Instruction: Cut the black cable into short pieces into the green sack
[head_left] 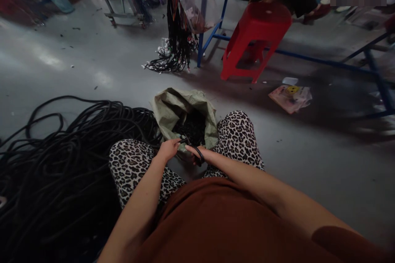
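Over the near rim of a pale green woven sack [210,121], both hands meet between my knees. My left hand [169,149] is closed on a short length of black cable [183,141]. My right hand [194,152] is wrapped round a pair of scissors with black loop handles [200,157]; the thin blades point toward the cable and are hard to make out. Small dark pieces [193,129] lie inside the open sack. To the left, a big heap of black cable [77,144] spreads over the floor and reaches my left knee.
A red plastic stool [259,18] stands ahead, by a blue metal frame [200,49]. Bundled black wires [177,49] hang to the floor beside a clear plastic bag [197,4]. A printed bag [291,96] lies right. A person sits at the upper right.
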The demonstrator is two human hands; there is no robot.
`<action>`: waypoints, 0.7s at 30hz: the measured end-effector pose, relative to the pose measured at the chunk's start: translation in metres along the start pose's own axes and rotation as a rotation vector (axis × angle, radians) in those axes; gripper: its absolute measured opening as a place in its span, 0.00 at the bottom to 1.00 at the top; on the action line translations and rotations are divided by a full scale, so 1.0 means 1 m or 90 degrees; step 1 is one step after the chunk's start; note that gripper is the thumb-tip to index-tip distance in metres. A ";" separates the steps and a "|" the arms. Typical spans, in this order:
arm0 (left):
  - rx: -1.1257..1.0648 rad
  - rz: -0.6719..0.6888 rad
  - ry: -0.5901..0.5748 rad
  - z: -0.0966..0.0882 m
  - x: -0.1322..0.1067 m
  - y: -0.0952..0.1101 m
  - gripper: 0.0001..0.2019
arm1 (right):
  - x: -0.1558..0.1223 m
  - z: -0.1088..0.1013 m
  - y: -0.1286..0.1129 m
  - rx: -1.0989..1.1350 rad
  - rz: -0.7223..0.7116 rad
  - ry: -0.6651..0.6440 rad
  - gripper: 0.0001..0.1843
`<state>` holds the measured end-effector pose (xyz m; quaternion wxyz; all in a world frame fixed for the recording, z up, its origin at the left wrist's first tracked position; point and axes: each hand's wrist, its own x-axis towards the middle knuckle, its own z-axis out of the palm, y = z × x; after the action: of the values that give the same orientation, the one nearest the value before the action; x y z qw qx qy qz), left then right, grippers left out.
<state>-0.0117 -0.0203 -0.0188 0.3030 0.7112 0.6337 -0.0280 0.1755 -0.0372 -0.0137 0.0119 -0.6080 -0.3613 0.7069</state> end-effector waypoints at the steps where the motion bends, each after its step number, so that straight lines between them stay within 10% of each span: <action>1: -0.003 0.006 -0.004 -0.001 0.000 0.000 0.18 | 0.001 0.000 0.001 -0.004 -0.001 0.005 0.29; 21: -0.048 0.004 -0.011 0.002 0.002 0.000 0.18 | -0.011 0.002 -0.007 -0.017 0.000 0.031 0.25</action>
<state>-0.0109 -0.0191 -0.0217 0.3353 0.7008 0.6296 -0.0096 0.1736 -0.0386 -0.0008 0.0124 -0.6249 -0.3704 0.6872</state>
